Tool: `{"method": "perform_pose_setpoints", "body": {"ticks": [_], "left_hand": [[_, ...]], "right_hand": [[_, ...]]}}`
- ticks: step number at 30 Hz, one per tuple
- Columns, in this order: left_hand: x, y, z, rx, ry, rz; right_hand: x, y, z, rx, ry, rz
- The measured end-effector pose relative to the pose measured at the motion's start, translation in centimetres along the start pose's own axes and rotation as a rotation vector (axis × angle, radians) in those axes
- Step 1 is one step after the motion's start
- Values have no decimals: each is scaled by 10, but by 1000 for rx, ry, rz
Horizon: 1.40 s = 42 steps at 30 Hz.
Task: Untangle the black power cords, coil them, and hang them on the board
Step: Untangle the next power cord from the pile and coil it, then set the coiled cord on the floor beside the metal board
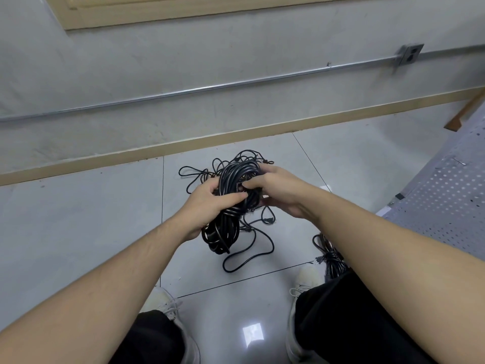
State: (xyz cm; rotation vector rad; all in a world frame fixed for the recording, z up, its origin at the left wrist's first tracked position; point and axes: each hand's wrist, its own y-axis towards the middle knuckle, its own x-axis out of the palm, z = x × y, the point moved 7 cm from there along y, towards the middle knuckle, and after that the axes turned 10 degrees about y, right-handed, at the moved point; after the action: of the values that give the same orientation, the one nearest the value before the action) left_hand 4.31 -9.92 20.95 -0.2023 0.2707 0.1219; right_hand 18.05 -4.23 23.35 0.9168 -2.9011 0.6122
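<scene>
Cord bundle (231, 206) sits between both hands, held above the floor (78, 219). Left hand (210, 203) wraps its fingers round the lower-left side; right hand (275, 190) pinches the strands at the top right. Bundle's long axis runs from upper right to lower left, bottom loop hanging down. Loose tangled cords (249, 232) lie on the tiles beneath; second coil (330, 258) lies beside the right forearm.

I had both bare forearms reaching in from the lower corners, meeting mid-frame. My left hand (210, 203) curled around the cord bundle (228, 206); my right hand (278, 190) pinched it from the right, fingers bent.
</scene>
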Motion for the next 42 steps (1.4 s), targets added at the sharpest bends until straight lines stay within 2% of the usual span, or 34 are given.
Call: {"method": "perform_pose_setpoints", "body": {"ticks": [6, 11, 17, 22, 26, 30, 33, 37, 42], "left_hand": [[-2, 3, 1, -47, -61, 52], [6, -5, 0, -150, 73, -135], [7, -13, 3, -23, 200, -207], [6, -10, 15, 155, 505, -176], [12, -9, 13, 127, 560, -228], [6, -6, 8, 65, 665, -197], [12, -4, 6, 70, 787, -165], [20, -2, 15, 30, 916, -16], [38, 2, 22, 2, 1132, 26]], "right_hand": [[-2, 11, -7, -66, 174, 75], [5, 14, -3, -27, 198, 25], [6, 8, -10, -42, 176, -44], [1, 3, -9, 28, 151, -133], [-12, 2, -8, 90, 111, -103], [-30, 3, -6, 82, 122, -68], [-43, 1, -1, 108, 99, 42], [-60, 1, -2, 88, 101, 159], [-72, 2, -1, 67, 150, 196]]}}
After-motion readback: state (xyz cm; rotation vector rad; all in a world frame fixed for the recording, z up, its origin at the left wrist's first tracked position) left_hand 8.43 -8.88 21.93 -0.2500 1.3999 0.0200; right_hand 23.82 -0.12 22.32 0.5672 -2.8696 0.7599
